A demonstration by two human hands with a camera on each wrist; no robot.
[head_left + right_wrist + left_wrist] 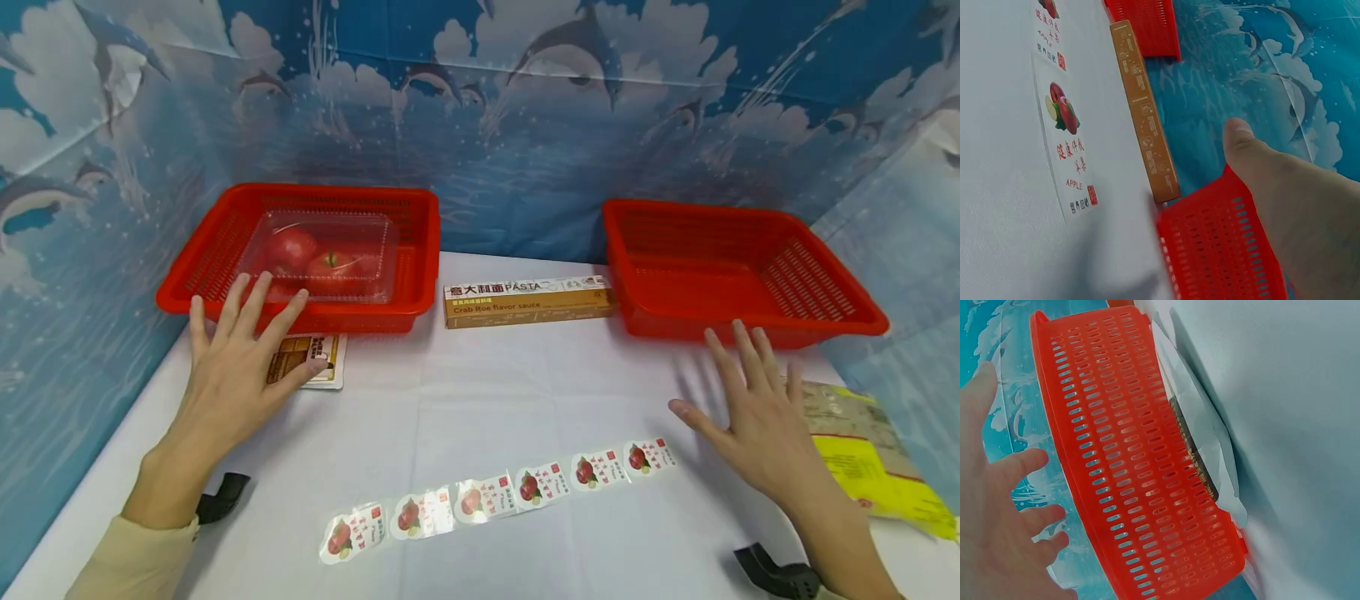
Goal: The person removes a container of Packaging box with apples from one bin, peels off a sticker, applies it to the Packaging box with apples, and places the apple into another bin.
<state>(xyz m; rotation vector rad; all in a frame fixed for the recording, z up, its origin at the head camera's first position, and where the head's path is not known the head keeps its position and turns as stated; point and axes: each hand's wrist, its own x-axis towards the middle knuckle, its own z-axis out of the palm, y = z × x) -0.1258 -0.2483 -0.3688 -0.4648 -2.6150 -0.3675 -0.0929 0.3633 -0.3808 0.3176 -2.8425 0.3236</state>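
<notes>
Left red basket (420,250), at 11 o'clock, holds a clear tomato box (322,254). Right red basket (750,267), at 1 o'clock. Pasta box (528,302), at 12 o'clock between the baskets. Left hand (232,367), fingers spread, over a brown packet (326,358). Right hand (753,412), fingers spread, holds nothing, near an apple sticker strip (498,496) at 6 o'clock.

A pasta box (527,302) lies mid-frame between two baskets. A strip of apple stickers (495,498) runs along the lower centre. A dolphin-print backdrop (525,108) fills the top.
</notes>
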